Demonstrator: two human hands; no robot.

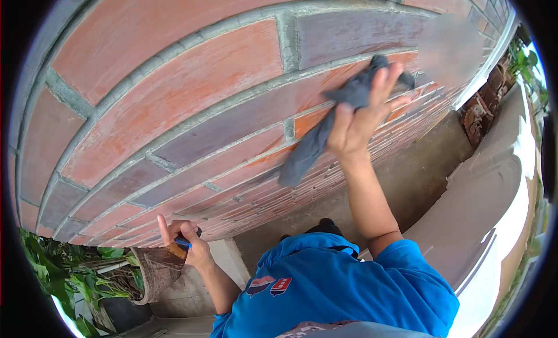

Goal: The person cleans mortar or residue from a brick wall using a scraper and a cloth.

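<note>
My right hand point(363, 120) presses a dark grey cloth point(317, 143) to the brick wall point(232, 59). The cloth hangs down past the thumb, and some fingers are spread over it. Around it, several bricks look brighter orange and streaked. Lower down, my left hand point(195, 249) is wrapped round a small scraper-like tool point(177, 250) with a blue and black handle and a flat brownish end. One finger of that hand points up, close to the wall. The tool's exact kind is partly hidden by the fingers.
A planter point(152, 274) with leafy green plants point(64, 280) stands at lower left. A concrete floor strip point(424, 163) runs along the wall's foot. To the right is a pale ledge point(471, 192), with stacked brownish pieces point(482, 108) at its far end.
</note>
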